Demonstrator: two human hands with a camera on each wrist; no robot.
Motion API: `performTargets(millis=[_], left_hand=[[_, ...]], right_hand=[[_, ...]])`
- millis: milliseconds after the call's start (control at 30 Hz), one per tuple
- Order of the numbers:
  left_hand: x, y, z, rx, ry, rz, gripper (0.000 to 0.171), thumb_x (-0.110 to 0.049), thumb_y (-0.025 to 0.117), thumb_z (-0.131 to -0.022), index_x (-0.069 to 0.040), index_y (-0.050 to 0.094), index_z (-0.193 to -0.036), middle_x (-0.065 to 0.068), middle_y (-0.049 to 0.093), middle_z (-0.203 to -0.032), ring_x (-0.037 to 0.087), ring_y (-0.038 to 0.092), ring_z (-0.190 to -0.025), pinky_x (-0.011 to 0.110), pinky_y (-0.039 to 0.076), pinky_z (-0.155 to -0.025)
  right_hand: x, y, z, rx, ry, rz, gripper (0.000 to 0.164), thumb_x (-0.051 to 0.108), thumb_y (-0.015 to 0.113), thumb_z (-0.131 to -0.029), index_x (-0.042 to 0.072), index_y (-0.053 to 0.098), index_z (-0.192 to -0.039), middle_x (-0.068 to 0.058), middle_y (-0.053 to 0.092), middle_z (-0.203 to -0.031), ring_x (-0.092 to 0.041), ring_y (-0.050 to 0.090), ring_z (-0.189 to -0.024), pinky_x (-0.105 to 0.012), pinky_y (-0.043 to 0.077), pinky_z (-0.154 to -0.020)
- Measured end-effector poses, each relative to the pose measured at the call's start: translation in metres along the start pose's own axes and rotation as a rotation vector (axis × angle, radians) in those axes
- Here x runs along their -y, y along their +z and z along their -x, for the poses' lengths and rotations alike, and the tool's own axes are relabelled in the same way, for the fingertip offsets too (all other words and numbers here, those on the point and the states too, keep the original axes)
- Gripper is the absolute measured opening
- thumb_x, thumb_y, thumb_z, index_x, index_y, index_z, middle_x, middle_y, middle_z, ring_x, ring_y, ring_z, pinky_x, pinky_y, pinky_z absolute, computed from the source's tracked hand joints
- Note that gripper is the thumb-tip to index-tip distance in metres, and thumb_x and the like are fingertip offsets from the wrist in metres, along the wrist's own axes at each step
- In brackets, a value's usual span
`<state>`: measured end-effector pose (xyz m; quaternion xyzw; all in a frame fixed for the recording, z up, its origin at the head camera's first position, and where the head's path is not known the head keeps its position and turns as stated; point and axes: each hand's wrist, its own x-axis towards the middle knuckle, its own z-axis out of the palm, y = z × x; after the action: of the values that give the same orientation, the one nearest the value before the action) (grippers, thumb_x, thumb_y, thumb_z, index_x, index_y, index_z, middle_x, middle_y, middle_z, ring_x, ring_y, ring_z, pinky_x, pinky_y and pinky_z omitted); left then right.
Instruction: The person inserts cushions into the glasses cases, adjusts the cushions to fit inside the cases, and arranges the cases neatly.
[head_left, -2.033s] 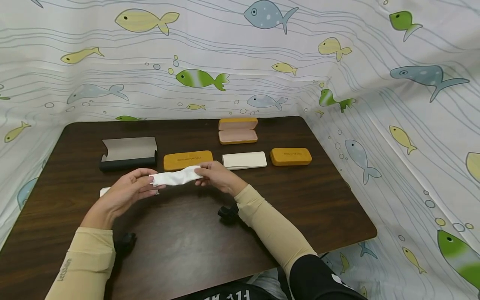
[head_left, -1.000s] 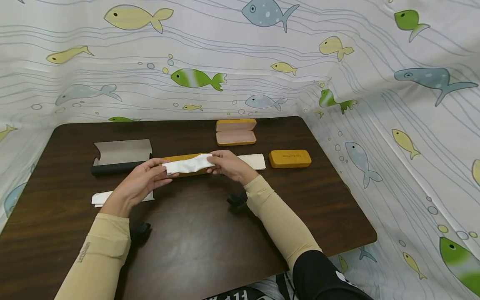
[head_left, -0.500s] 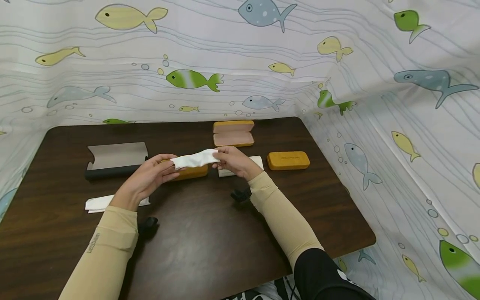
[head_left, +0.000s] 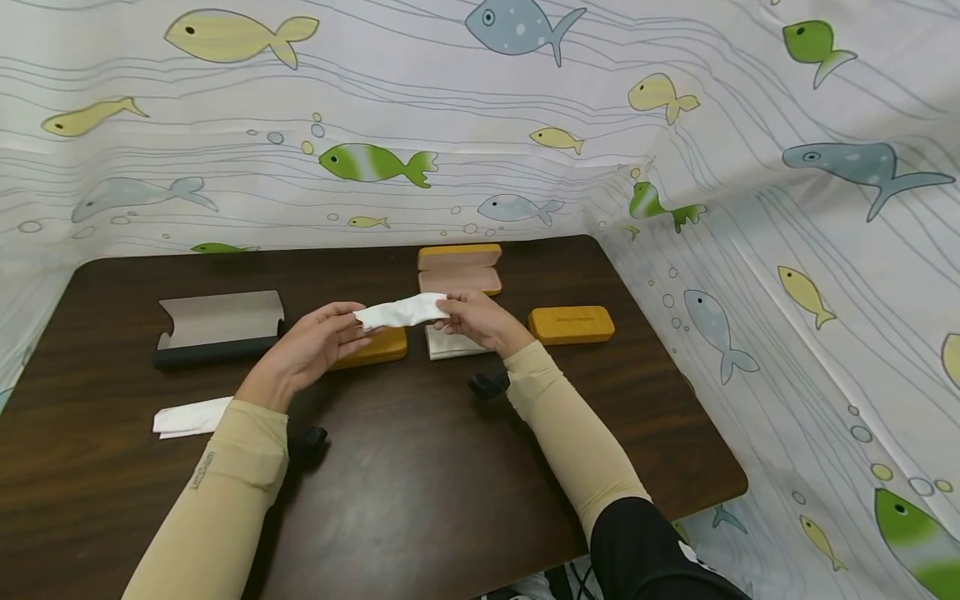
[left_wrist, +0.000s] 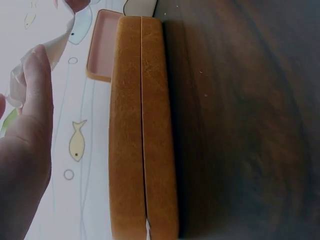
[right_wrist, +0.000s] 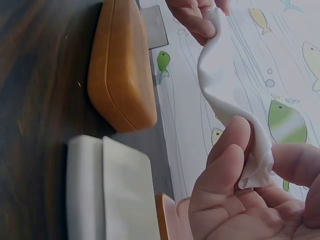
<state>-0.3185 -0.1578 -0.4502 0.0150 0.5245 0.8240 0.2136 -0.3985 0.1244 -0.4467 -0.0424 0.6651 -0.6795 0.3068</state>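
A strip of white cloth (head_left: pixel 401 312) is stretched between both hands above the table. My left hand (head_left: pixel 315 346) pinches its left end. At the other end, my right hand (head_left: pixel 480 321) holds the cloth between thumb and fingers; the right wrist view shows a twisted white cloth (right_wrist: pixel 225 92) there. Below the left hand lies a closed yellow glasses case (head_left: pixel 378 348), its seam facing the camera in the left wrist view. Under the right hand lies a white flap case (head_left: pixel 453 343), partly hidden by that hand.
An open yellow case (head_left: pixel 459 279) with pink lining stands at the back. A closed yellow case (head_left: pixel 572 325) lies at right. On the left are a dark case (head_left: pixel 217 350) with its grey flap raised and a folded white cloth (head_left: pixel 191 418). A fish-print curtain hangs behind the table.
Both hands have moved right and farther over the table with the cloth stretched between them. The folded white cloth at left shows more as the left arm shifted; the view has drifted slightly.
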Motion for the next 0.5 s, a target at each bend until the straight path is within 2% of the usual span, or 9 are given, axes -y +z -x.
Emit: performTargets(millis=[167, 367, 500], left_hand=[[-0.004, 0.0, -0.012, 0.039, -0.011, 0.069, 0.014, -0.013, 0.047, -0.109, -0.007, 0.056, -0.119, 0.008, 0.065, -0.117, 0.023, 0.069, -0.111, 0.033, 0.054, -0.096], [-0.009, 0.001, -0.026, 0.066, -0.015, 0.109, 0.019, -0.018, 0.044, -0.111, -0.005, 0.054, -0.12, 0.009, 0.065, -0.117, 0.023, 0.069, -0.111, 0.033, 0.055, -0.096], [-0.012, 0.004, -0.035, 0.048, -0.037, 0.149, 0.021, -0.02, 0.046, -0.11, -0.005, 0.054, -0.122, 0.009, 0.066, -0.118, 0.024, 0.068, -0.111, 0.034, 0.053, -0.099]], right_hand=[[0.006, -0.01, -0.004, -0.019, 0.013, -0.013, 0.029, 0.014, 0.052, -0.108, 0.01, 0.043, -0.08, -0.009, 0.057, -0.09, -0.016, 0.067, -0.076, -0.026, 0.053, -0.069], [0.013, -0.022, -0.011, -0.017, -0.002, -0.016, 0.029, 0.012, 0.051, -0.108, 0.008, 0.049, -0.079, -0.009, 0.059, -0.09, -0.016, 0.066, -0.074, -0.024, 0.052, -0.066], [0.017, -0.031, -0.019, -0.04, 0.003, -0.029, 0.024, 0.013, 0.052, -0.108, 0.005, 0.053, -0.085, -0.01, 0.057, -0.093, -0.017, 0.066, -0.075, -0.024, 0.052, -0.064]])
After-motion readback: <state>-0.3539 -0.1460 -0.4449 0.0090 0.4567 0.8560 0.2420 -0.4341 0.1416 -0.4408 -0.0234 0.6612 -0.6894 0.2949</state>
